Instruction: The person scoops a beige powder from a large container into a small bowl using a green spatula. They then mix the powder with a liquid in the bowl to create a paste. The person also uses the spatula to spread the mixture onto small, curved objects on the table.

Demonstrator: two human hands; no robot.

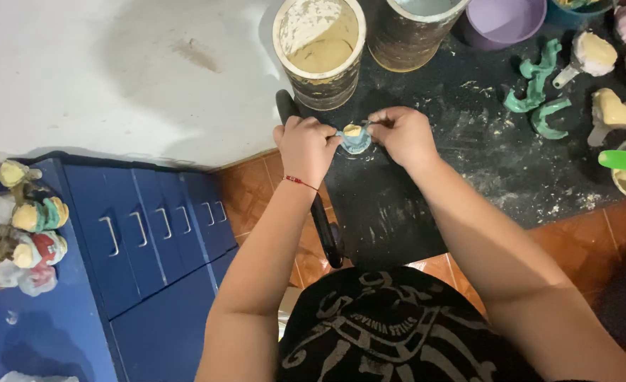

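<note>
A small blue tray (357, 141) filled with yellowish plaster was gripped by the fingers of both the left hand (306, 145) and right hand (401, 134) over the dark surface (468, 170). Several filled casts (613, 110) had been set aside; green trays (539, 88) lay unfilled.

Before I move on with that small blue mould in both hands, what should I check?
1. Both hands on it: left hand and right hand pinch the small blue mould with pale yellow filling - ok.
2. Support: mould is over the black powder-dusted mat - ok.
3. Filling set hard: cannot tell.
4. Tall tin of yellowish powder stands close behind the hands - not ok.
5. Green curved trays lie apart, to the right - ok.
</note>
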